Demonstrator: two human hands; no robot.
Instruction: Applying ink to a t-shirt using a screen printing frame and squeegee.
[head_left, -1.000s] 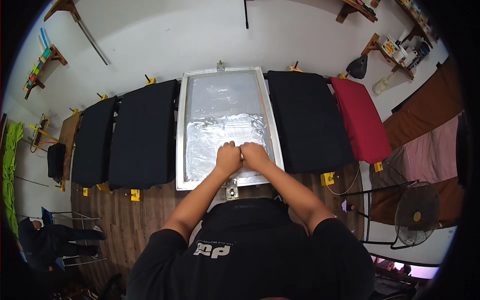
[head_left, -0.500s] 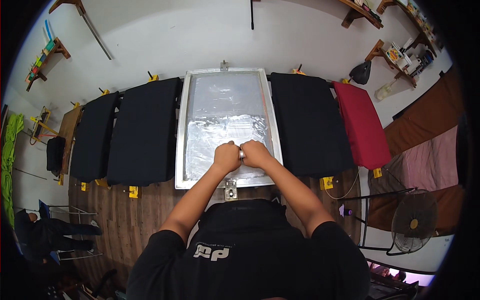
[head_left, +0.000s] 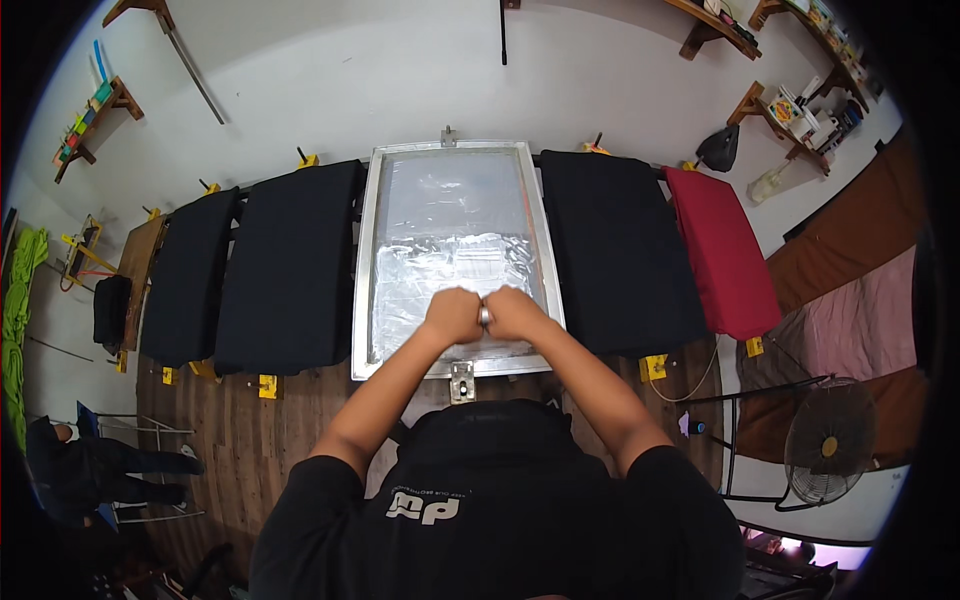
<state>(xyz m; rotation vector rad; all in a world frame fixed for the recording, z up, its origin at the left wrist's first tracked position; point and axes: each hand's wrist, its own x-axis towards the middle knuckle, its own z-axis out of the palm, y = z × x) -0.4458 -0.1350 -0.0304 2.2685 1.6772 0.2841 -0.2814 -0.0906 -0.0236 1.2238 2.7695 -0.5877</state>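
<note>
Going left to right: two black shirts (head_left: 290, 265) lie flat on their pallets, soft matte cotton pulled smooth, with little yellow clamps (head_left: 268, 385) along the near edge of the wooden bench (head_left: 220, 440). In the middle sits the screen (head_left: 455, 255), a rectangular aluminium frame with shiny, crinkly silver mesh inside, lowered flat between the shirts on either side. We've got both fists down on it near the front edge, left hand (head_left: 452, 316) and right hand (head_left: 515, 312) side by side and touching at the knuckles, fingers curled tight around something we'd guess is a squeegee handle, though the tool itself is hidden under the hands, so we can't say for sure what they're clamped on. To do this stroke well, we'd say keep the pressure even across both hands, hold the angle steady, and keep the frame from shifting on its hinge clamp (head_left: 461, 381) at the near rail. Right of the screen is another black shirt (head_left: 615, 250), same flat matte look, then a red shirt (head_left: 722, 255) at the end of the row.
</note>
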